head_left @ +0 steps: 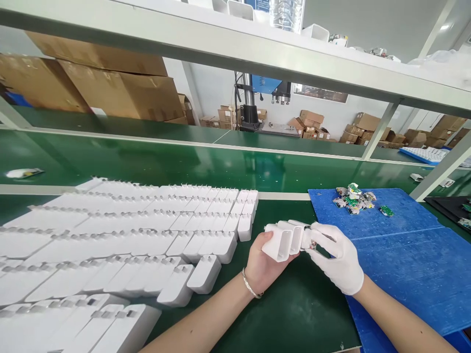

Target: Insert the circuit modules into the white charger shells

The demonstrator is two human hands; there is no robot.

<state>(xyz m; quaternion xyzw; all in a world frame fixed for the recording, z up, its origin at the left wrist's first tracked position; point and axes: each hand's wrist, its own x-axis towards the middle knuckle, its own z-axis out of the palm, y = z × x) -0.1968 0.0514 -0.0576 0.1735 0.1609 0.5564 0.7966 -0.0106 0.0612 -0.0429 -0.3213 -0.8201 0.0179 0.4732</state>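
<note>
My bare left hand, with a bracelet at the wrist, grips a short row of white plastic housings side by side, their open ends facing me. My right hand wears a white glove. Its thumb and fingers close around the right end of that row, where a small part with a reddish, metallic spot shows. The fingers partly hide this part, so its kind is unclear. Left of my hands, many similar white housings lie in long rows on the green table.
To the right, a blue mat bears a heap of small green circuit boards, with one board apart. A metal shelf beam crosses overhead, and a slanted post stands at right. Cardboard boxes and a drill-like machine are behind.
</note>
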